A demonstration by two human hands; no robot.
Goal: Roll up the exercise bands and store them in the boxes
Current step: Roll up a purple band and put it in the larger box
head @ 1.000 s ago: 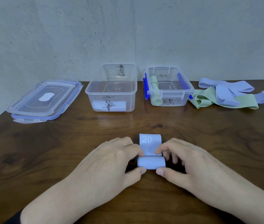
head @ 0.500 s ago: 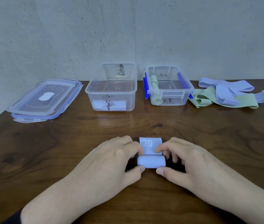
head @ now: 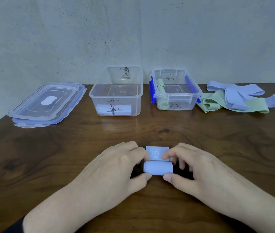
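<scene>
Purple band nearly rolled, low in the frame's centre

Left hand and right hand pinch the band on the worktop; each box holds one roll, loose bands wait upper right.

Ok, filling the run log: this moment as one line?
step: rolling | both hands grip lavender band | tail unrolled | boxes open

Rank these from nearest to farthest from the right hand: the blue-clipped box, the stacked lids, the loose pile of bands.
From the right hand:
1. Clear plastic box with blue clips, straight behind.
2. Loose lilac and green bands, far right.
3. Stacked clear lids, far left.
</scene>
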